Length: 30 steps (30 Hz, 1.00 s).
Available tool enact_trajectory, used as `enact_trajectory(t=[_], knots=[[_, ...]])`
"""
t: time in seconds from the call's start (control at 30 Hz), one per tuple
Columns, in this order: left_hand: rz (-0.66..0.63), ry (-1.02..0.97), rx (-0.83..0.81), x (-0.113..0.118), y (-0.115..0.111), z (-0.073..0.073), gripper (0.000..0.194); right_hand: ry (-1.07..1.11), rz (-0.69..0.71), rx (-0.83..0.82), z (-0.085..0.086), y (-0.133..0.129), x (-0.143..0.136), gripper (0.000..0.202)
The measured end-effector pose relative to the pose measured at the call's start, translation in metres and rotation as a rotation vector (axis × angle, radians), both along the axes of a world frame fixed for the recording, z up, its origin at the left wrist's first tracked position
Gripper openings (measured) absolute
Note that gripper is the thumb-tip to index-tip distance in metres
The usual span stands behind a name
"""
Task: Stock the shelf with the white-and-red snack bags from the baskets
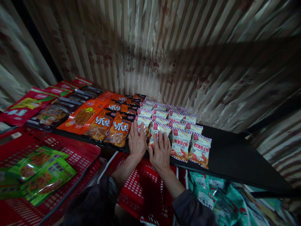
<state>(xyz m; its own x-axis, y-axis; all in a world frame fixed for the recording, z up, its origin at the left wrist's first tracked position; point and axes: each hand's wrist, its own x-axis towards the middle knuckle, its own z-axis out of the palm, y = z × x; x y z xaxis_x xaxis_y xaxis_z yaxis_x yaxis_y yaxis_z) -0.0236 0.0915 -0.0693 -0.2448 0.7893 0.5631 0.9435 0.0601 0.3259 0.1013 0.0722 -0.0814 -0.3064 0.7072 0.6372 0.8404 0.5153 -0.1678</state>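
Rows of small white snack bags (180, 142) with blue-and-red striped edges stand on a black shelf (235, 153). My left hand (137, 143) lies with its fingers stretched out against the front-left white bag (146, 121), partly covering it. Beside it, my right hand (161, 153) rests on the neighbouring white bag (157, 127), fingers extended over its front. Neither hand is wrapped round a bag. Just left of my left hand are orange-and-black snack bags (118, 128), set in rows.
Further left on the shelf lie orange stick packs (82, 117), dark packs (50, 113) and red packs (25, 105). Below are a red basket (91, 150) holding green packs (50, 180), another red basket (134, 191) and teal bags (218, 197). Striped sheeting (150, 47) hangs behind.
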Motion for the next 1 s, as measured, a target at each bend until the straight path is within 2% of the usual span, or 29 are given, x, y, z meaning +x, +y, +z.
enact_trajectory(t=[0.5, 1.0], knots=[[-0.034, -0.032, 0.107, 0.0013, -0.0016, -0.0047, 0.052, -0.054, 0.011, 0.044, 0.0017, 0.0037, 0.0012, 0.054], [-0.061, -0.051, 0.106, 0.0003, -0.0017, -0.0032, 0.051, -0.052, -0.028, 0.035, 0.0024, -0.0002, 0.0014, 0.058]])
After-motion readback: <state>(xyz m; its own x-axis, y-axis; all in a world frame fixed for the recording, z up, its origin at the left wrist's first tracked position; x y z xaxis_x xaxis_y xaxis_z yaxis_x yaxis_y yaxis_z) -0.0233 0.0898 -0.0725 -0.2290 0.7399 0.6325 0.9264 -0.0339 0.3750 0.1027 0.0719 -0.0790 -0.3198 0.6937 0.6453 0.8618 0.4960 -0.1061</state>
